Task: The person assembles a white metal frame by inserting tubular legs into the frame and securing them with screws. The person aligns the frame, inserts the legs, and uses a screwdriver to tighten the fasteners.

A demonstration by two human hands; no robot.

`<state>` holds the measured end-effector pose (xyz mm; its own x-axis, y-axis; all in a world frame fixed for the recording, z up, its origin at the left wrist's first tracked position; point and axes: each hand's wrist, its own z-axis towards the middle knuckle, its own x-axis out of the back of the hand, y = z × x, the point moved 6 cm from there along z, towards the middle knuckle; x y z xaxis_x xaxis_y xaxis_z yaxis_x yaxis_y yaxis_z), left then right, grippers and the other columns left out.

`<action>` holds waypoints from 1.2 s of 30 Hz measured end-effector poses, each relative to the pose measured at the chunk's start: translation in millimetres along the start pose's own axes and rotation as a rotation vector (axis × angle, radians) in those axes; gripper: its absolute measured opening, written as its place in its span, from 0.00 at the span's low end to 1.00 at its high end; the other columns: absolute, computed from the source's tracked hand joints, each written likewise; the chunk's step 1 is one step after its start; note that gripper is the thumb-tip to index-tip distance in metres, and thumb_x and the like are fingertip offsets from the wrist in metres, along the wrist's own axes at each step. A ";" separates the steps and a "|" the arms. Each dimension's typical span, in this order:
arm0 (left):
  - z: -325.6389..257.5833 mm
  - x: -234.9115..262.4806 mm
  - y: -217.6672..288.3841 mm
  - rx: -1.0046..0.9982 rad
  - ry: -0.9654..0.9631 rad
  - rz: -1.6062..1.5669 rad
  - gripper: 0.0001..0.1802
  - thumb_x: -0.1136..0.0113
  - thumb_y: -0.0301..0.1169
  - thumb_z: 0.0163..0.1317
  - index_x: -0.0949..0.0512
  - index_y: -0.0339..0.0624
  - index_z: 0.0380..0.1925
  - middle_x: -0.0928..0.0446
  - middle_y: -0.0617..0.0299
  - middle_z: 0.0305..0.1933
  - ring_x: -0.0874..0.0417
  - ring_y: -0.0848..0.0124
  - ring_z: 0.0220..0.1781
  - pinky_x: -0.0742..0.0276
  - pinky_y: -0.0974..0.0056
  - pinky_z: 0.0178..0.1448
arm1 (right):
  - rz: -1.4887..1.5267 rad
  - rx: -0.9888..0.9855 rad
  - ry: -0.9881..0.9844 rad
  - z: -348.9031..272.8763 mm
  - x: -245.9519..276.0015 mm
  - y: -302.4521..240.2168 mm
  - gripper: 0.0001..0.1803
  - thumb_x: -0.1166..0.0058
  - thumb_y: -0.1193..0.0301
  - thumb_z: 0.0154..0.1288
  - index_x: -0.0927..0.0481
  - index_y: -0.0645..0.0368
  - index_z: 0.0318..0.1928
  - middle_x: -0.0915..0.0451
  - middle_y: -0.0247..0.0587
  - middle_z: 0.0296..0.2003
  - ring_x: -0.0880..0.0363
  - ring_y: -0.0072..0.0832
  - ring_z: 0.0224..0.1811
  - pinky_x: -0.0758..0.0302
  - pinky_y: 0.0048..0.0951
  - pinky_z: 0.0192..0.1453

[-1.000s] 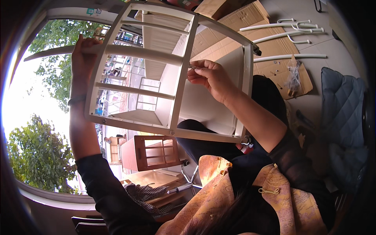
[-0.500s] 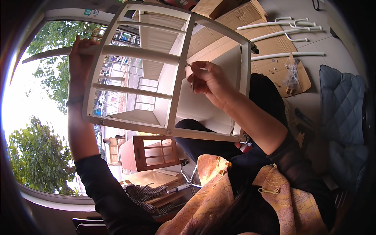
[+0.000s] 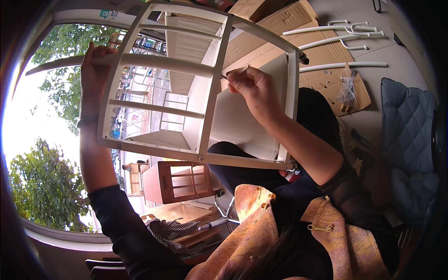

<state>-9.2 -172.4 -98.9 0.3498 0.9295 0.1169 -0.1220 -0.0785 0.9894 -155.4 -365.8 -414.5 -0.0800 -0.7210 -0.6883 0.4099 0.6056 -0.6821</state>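
In front of me is a white frame [image 3: 203,126] with crossbars, tilted up above my lap. My left hand [image 3: 96,70] is closed around a long curved bar [image 3: 56,64] that juts out past the frame's left side. In line with it, a wide slat [image 3: 168,65] spans to the middle rail. At that slat's right end, my right hand [image 3: 255,91] pinches a thin dark metal tool, seemingly a hex key [image 3: 224,77], against the rail. Most of the tool is hidden by my fingers.
At the back right, several white curved tubes [image 3: 340,39], loose screws and a clear plastic bag [image 3: 346,88] lie on and around flattened cardboard [image 3: 298,21]. A blue quilted cushion [image 3: 406,121] stands at right. A wooden chair [image 3: 179,182] is below the frame, a window at left.
My right hand has turned at the slat's end, its fingers curling up and the back of the hand showing more. The left hand keeps its hold; the frame has barely moved.
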 end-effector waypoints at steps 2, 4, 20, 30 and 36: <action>0.2 -1.8 0.3 -0.005 -0.034 0.015 0.15 0.45 0.37 0.66 0.30 0.41 0.24 0.29 0.61 0.24 0.23 0.63 0.37 0.26 0.55 0.54 | 0.080 -0.091 0.026 8.6 3.1 4.1 0.10 0.41 0.71 0.62 0.22 0.64 0.41 0.20 0.37 0.27 0.21 0.22 0.27 0.24 0.21 0.29; 0.2 -0.7 0.6 -0.022 -0.013 0.021 0.15 0.45 0.37 0.66 0.30 0.41 0.24 0.29 0.61 0.24 0.23 0.63 0.37 0.26 0.55 0.54 | 0.099 -0.167 0.054 16.4 5.5 7.2 0.14 0.42 0.67 0.64 0.24 0.64 0.44 0.20 0.38 0.29 0.23 0.19 0.24 0.25 0.19 0.27; 1.3 -6.3 -0.8 -0.004 -0.252 0.054 0.21 0.54 0.44 0.70 0.23 0.36 0.32 0.21 0.55 0.33 0.21 0.63 0.40 0.28 0.57 0.53 | 0.292 -0.177 -0.007 16.3 -6.9 32.2 0.13 0.50 0.67 0.70 0.26 0.62 0.50 0.21 0.41 0.31 0.20 0.24 0.33 0.22 0.26 0.44; -2.9 -4.4 0.9 -0.050 -0.065 0.119 0.16 0.47 0.39 0.67 0.26 0.38 0.26 0.22 0.56 0.29 0.21 0.63 0.39 0.27 0.57 0.54 | -0.219 0.278 0.014 9.4 -2.4 27.0 0.08 0.46 0.77 0.64 0.20 0.57 0.44 0.20 0.38 0.37 0.19 0.27 0.41 0.22 0.25 0.44; 2.0 -6.4 -4.4 0.065 -0.277 -0.075 0.17 0.50 0.40 0.69 0.23 0.37 0.31 0.22 0.56 0.32 0.21 0.64 0.39 0.27 0.58 0.54 | -0.418 0.547 0.087 8.0 -7.6 13.0 0.04 0.45 0.76 0.63 0.22 0.56 0.39 0.24 0.39 0.37 0.22 0.30 0.39 0.24 0.29 0.40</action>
<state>-9.0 -178.7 -103.9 0.5967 0.8007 0.0533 -0.0297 -0.0444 0.9986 -142.2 -355.1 -416.2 -0.3943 -0.8131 -0.4284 0.7262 0.0100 -0.6874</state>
